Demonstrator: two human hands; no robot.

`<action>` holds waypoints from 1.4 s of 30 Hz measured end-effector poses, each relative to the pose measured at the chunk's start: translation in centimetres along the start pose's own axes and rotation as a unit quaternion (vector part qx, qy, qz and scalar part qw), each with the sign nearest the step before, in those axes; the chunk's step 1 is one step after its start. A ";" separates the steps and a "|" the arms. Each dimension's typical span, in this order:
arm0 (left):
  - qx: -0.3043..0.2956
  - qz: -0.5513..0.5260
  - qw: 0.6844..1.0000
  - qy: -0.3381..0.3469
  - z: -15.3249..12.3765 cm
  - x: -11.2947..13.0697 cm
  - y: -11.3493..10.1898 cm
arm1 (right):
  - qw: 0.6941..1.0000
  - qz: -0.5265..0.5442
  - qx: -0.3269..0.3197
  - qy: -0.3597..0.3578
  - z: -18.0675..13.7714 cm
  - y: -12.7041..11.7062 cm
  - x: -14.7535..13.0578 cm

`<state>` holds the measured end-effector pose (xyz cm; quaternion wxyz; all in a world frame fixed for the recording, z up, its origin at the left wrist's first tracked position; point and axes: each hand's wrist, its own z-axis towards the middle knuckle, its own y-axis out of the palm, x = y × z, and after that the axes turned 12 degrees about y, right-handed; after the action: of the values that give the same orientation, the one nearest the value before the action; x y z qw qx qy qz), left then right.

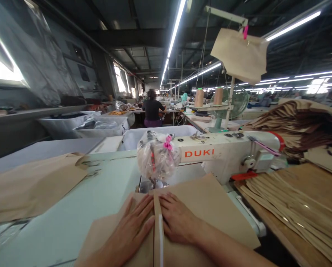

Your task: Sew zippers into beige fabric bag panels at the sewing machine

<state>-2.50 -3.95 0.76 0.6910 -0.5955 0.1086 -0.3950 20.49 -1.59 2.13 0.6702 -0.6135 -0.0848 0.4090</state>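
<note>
A tan sheet of fabric or leather-like material (207,207) lies spread on the bed of a white sewing machine (199,150) marked DUKI. Down its middle runs a narrow tan strip (156,226) with a white line along part of it. My left hand (135,222) rests flat on the material just left of the strip, fingers stretched toward the needle area. On the other side, my right hand (177,217) presses flat, its fingertips beside the strip. Clear plastic wrap (157,154) with a pink tie covers the machine head. The needle (154,182) is just beyond my fingertips.
More tan pieces (35,181) lie on the pale green table at left. At right, a wooden board (299,178) bears stacked strips, with a tall pile of brown pieces (302,122) behind. Thread cones (199,98) stand beyond the machine. A person (153,109) sits farther back.
</note>
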 end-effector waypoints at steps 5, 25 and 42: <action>0.027 0.124 0.988 0.093 1.2 -0.3 -0.4 | 1.000 0.015 0.011 0.009 -1.0 -0.3 -0.4; -0.022 0.094 0.994 -0.046 0.8 -2.6 -0.7 | 0.997 -0.044 0.012 0.055 0.1 0.2 -0.1; 0.006 0.138 0.990 -0.039 0.0 -0.8 -1.4 | 0.997 -0.023 0.054 0.055 0.1 0.7 0.3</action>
<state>-3.61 -3.41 1.83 0.7463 -0.5854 0.1605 -0.2732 20.28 -1.35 1.39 0.7156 -0.5956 -0.0397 0.3627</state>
